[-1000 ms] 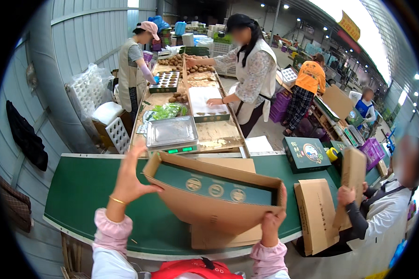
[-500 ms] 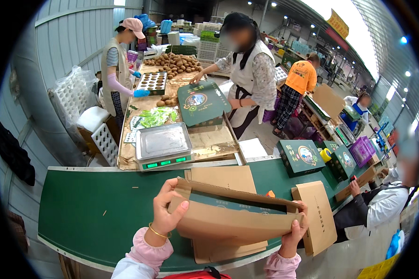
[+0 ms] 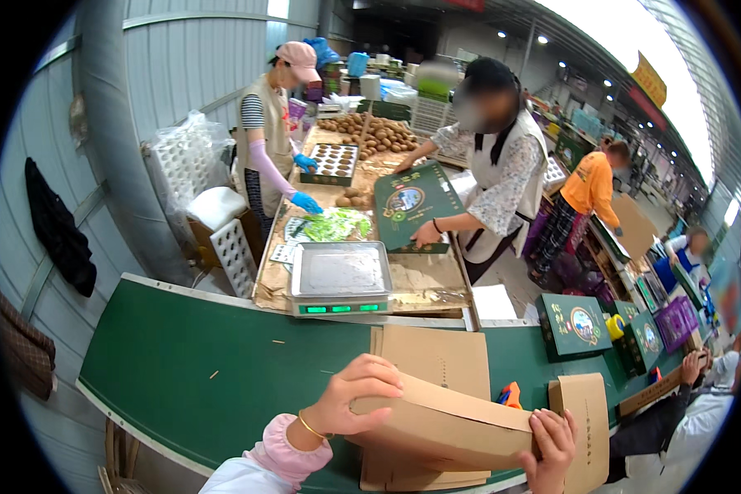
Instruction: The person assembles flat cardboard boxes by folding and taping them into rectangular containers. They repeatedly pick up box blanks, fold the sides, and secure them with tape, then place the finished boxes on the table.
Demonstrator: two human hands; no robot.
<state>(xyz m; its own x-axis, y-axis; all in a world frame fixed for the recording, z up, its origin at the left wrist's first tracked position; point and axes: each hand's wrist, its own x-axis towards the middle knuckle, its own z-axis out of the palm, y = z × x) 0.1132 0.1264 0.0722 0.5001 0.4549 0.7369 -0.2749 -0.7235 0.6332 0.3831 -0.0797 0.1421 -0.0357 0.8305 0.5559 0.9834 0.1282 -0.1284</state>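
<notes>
Cardboard box (image 3: 449, 421), left grip (image 3: 358, 395) and right grip (image 3: 553, 449) clamped on its ends; inside hidden, orange object (image 3: 512, 395) partly covered

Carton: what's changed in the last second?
Left hand, then spread open, now grips the carton by its left end; its green contents no longer show. A co-worker now holds a green lidded box. Unchanged: right hand on the right end, scale on the table.

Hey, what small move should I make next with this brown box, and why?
I'd probably settle the brown box level on the flat cardboard, keeping both ends held. The left hand and right hand grip opposite ends, the box slants down toward the right hand, and the cardboard lies just behind it. Whether they already touch, I can't tell.
</notes>
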